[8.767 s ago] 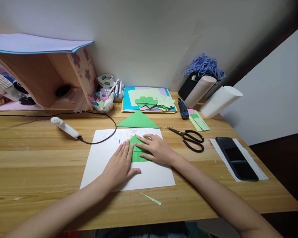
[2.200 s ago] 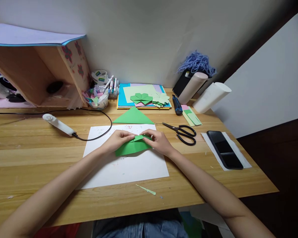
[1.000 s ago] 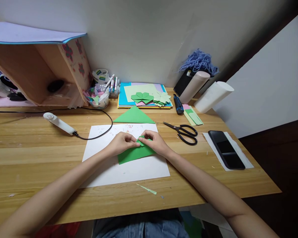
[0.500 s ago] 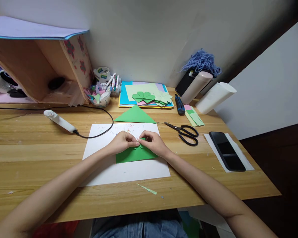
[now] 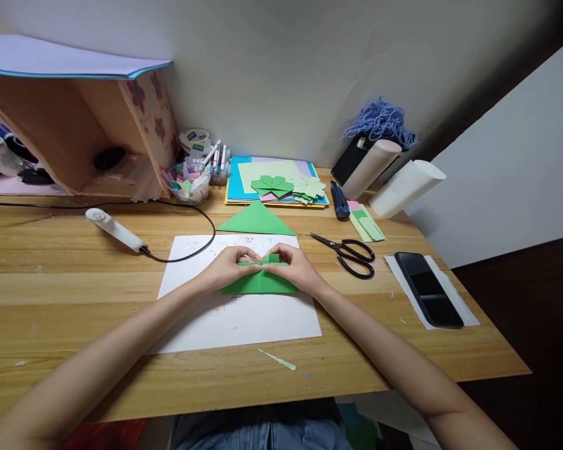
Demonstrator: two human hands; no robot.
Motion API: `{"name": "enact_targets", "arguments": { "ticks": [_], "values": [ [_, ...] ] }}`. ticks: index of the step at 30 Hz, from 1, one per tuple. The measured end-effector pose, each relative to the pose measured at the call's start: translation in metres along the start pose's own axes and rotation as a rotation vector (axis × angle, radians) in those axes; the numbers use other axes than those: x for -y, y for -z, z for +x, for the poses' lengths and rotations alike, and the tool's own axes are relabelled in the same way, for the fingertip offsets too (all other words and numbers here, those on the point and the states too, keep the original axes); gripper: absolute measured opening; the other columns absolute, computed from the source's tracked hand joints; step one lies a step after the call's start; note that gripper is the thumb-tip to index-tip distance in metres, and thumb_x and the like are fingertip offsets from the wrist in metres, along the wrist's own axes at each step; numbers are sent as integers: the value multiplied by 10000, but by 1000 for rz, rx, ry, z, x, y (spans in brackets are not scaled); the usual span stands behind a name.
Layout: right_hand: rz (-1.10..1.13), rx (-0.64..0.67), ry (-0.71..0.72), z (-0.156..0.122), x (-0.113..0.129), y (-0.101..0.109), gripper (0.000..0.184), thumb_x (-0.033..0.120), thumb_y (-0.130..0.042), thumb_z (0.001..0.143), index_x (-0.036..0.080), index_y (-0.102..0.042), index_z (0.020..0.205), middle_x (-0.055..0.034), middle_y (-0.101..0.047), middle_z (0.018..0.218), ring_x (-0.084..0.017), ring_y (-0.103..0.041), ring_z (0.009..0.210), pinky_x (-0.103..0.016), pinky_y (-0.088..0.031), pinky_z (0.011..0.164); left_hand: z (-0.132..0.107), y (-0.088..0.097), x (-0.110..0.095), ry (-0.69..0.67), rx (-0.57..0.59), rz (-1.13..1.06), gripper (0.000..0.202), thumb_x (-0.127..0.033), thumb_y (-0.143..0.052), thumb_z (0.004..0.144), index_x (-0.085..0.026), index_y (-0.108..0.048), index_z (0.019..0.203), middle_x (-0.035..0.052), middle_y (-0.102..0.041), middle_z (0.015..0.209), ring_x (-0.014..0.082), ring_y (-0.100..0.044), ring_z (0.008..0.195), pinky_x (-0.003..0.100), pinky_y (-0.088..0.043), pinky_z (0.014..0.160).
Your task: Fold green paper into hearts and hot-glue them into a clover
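Observation:
Between my hands is a folded sheet of green paper (image 5: 261,284), held over the white sheet (image 5: 244,325). My left hand (image 5: 229,267) pinches its upper edge near the middle, thumb toward me. From the other side my right hand (image 5: 294,267) grips the same edge, its thumb close to the left one. A small green flap stands up between the hands; the fingers behind the paper are partly hidden. Just beyond the white sheet lies a green paper triangle (image 5: 258,220).
Black-handled scissors (image 5: 354,253) lie right of the white sheet, with a phone (image 5: 429,289) farther right. A white corded device (image 5: 115,230) is at left. Folded green paper shapes (image 5: 272,185) rest on stacked paper at the back, near a blue cutter (image 5: 340,201). A paper scrap (image 5: 278,359) lies in front.
The green paper's upper edge has been folded toward me into a straight edge, and its near edge has moved away from me. Both thumbs now lie flatter along it.

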State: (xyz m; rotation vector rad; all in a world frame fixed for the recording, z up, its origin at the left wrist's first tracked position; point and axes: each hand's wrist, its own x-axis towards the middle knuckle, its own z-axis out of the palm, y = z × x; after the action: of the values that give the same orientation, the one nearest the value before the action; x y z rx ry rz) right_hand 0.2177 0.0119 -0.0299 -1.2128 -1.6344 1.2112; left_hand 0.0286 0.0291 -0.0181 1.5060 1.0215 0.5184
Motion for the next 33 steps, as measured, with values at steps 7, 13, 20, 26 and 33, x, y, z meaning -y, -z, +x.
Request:
{"name": "enact_targets", "arguments": {
  "ticks": [7,13,20,26,33],
  "values": [
    [117,-40,-161,4,-2,5,276,385,-719,597,154,-580,658,6,-579,641,-114,-497,595,-240,-375,549,-6,12,-7,-75,65,-21,282,-331,-568,733,-185,-646,962,70,-635,1035,192,-579,893,284,-445,729],
    [185,-39,-168,6,-1,8,272,374,-723,592,154,-591,681,-2,-609,679,-119,-531,617,-247,-400,590,-7,18,-6,-4,101,-67,376,-251,-541,727,-180,-627,1087,81,-655,976,161,-596,762,255,-443,612],
    [57,40,-94,4,1,7,205,322,-677,668,152,-660,780,-23,-646,757,-133,-548,678,-250,-402,621,0,2,3,-130,-112,113,209,-304,-581,728,-175,-693,849,47,-698,906,186,-606,854,300,-428,808],
    [-43,20,-43,3,2,5,169,318,-661,694,161,-671,756,-18,-658,754,-134,-541,682,-249,-392,632,-6,-11,3,-172,-265,256,229,-353,-537,785,-179,-677,835,36,-697,838,183,-607,782,281,-428,720],
    [36,8,-53,3,0,5,186,335,-665,693,166,-673,769,-22,-664,764,-136,-552,680,-250,-403,629,-10,-12,7,-390,-326,583,206,-310,-454,850,-186,-618,871,45,-657,827,161,-575,749,276,-412,683]
  ]
}}
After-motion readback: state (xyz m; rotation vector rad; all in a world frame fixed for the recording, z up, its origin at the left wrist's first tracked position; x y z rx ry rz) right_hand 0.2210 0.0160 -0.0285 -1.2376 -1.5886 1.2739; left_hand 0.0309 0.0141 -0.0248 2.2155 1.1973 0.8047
